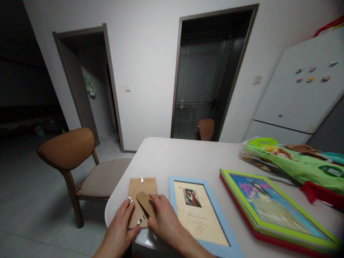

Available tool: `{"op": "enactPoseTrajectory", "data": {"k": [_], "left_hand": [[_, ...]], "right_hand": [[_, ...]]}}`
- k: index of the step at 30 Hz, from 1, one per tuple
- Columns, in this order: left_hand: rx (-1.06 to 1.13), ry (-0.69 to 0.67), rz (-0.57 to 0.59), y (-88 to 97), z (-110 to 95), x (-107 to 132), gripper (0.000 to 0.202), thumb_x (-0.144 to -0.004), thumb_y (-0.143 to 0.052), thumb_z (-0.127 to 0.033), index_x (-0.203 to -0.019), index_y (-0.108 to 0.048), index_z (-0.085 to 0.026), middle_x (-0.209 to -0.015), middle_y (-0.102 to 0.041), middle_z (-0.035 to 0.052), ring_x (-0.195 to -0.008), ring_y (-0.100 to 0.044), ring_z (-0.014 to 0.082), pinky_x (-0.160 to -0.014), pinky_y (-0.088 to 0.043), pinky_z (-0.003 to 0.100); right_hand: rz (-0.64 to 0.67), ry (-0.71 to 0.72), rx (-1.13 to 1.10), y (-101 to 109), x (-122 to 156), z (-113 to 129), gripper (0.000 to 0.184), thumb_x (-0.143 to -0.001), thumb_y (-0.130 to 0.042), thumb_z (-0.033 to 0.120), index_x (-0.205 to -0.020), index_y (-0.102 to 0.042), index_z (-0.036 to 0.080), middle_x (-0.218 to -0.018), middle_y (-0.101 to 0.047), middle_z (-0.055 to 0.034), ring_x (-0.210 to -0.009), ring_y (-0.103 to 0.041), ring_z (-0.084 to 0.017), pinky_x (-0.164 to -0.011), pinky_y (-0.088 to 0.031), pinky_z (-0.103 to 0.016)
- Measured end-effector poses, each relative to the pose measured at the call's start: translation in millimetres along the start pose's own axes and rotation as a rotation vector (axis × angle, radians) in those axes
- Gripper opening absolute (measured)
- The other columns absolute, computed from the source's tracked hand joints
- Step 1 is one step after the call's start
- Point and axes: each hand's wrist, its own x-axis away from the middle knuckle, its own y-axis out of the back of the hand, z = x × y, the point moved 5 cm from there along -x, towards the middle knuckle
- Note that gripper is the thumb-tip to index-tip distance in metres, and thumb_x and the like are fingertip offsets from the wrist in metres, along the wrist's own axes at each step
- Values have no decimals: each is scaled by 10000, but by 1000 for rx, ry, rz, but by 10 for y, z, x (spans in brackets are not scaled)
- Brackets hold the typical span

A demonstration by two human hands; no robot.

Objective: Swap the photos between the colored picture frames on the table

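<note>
A brown picture-frame backing board (147, 183) lies at the near left corner of the white table, with three shiny metal clips visible at its edges. Its brown easel stand (144, 201) is tilted up off the board. My right hand (166, 222) closes on the stand, thumb below and fingers over its right side. Along the board's left edge, my left hand (120, 226) grips it, fingers by a side clip and thumb near the bottom clip (141, 219). Just right of my right hand is a light blue picture frame (220, 215) holding a cream insert with a small photo.
Farther right, a lime-green frame (252, 215) with a princess picture rests on a red one (242, 215). Behind them lie green packaging (298, 161) and a red-handled tool (319, 195). A wooden chair (70, 148) stands left of the table (172, 150); another chair (206, 129) is beyond it.
</note>
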Motion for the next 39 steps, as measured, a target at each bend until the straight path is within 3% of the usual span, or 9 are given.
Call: {"op": "enactPoseTrajectory", "data": {"k": [4, 7, 11, 15, 18, 24, 27, 30, 39], "left_hand": [[-20, -215, -171, 205, -339, -113, 499, -728, -558, -284, -1185, -389, -171, -1266, -401, 142, -1159, -362, 260, -893, -397, 409], [-25, -293, -177, 223, -727, -232, 550, -724, -577, -294, -1202, -356, -132, -1258, -402, 167, -1172, -340, 262, -901, -395, 408], [23, -332, -48, -75, -1222, -330, 643, -613, -684, -338, -1135, -426, -65, -1197, -459, 210, -1127, -397, 298, -877, -422, 414], [112, -263, 112, -419, -1482, -361, 619, -563, -720, -327, -1078, -489, -75, -1151, -509, 196, -1060, -471, 304, -866, -429, 424], [182, -203, 195, -494, -1542, -388, 462, -619, -679, -265, -1028, -528, -112, -1129, -540, 150, -1050, -483, 282, -905, -383, 441], [235, -166, 311, -398, -1549, -410, 174, -714, -552, -178, -885, -579, -164, -1104, -557, 83, -1070, -462, 230, -955, -294, 445], [279, -191, 320, -372, -1518, -369, 225, -737, -541, -264, -946, -546, -180, -1160, -515, 81, -1114, -416, 231, -962, -264, 460], [322, -244, 342, -397, -1479, -319, 393, -671, -603, -409, -975, -515, -177, -1220, -459, 102, -1151, -366, 259, -964, -235, 489], [347, -252, 345, -464, -1428, -309, 335, -635, -640, -383, -877, -528, -180, -1207, -481, 87, -1141, -386, 240, -971, -231, 469]], "right_hand": [[-69, 58, -45, 485, 144, 17, 468, -584, -492, 120, -1048, -507, 177, -982, -513, -69, -926, -481, -175, -856, -360, -299], [-90, 47, 2, 839, 337, -102, 386, -604, -486, 145, -982, -537, 200, -993, -508, -61, -951, -475, -186, -872, -355, -333], [-41, -98, 83, 1104, 615, -507, 332, -651, -462, 212, -968, -556, 178, -1007, -511, -80, -961, -489, -187, -873, -364, -317], [-26, -185, 156, 1164, 793, -888, 331, -654, -448, 227, -952, -581, 170, -1011, -526, -94, -969, -495, -198, -887, -358, -319], [-63, -193, 206, 1098, 828, -1065, 344, -629, -459, 209, -942, -598, 174, -1036, -529, -101, -997, -476, -216, -909, -337, -337], [-138, -100, 300, 984, 784, -1167, 293, -675, -461, 245, -908, -620, 167, -988, -562, -112, -953, -484, -230, -863, -362, -359], [-169, -99, 324, 1063, 689, -1219, 297, -724, -421, 250, -938, -607, 160, -978, -564, -111, -934, -490, -216, -857, -361, -337], [-182, -133, 380, 1150, 546, -1319, 291, -750, -390, 224, -920, -613, 150, -913, -569, -104, -874, -501, -203, -821, -371, -315], [-132, -123, 457, 1149, 301, -1417, 227, -736, -416, 194, -727, -642, 175, -769, -552, -70, -773, -494, -184, -724, -368, -285]]}}
